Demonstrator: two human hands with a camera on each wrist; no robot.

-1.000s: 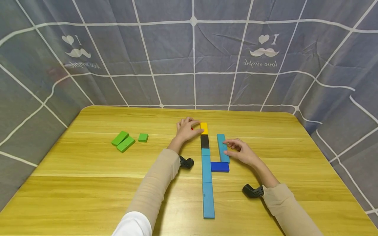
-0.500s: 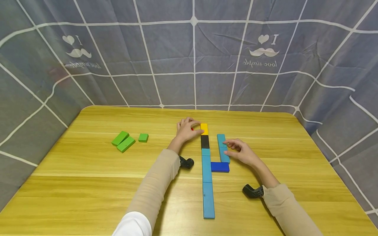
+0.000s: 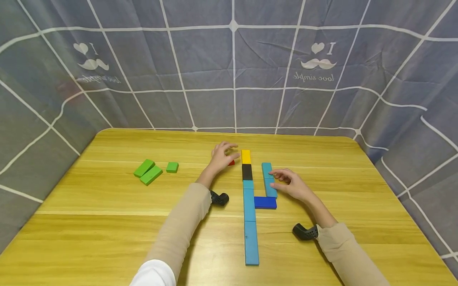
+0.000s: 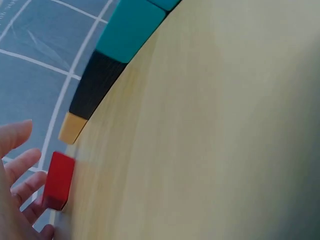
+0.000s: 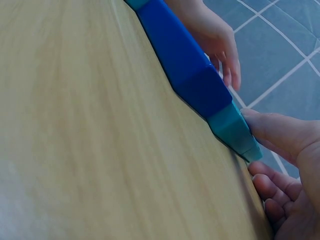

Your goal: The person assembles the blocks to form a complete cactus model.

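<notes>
In the head view, a column of light blue blocks runs away from me, continued by a black block and a yellow block at its far end. My left hand hovers just left of the yellow block, thumb and fingers spread. Beneath it a red block lies partly hidden, and it holds nothing. A dark blue block juts right from the column. Beyond this stand two light blue blocks end to end. Thumb and fingertips of my right hand rest against their right side.
Several green blocks lie on the left of the wooden table. Black wrist devices stick out from both sleeves. A grey curtain with white lines hangs behind the table's far edge.
My left hand has let go of the yellow block and drawn back left, showing more of the red block. The yellow block slid slightly toward the black one earlier. My right hand stays put.
</notes>
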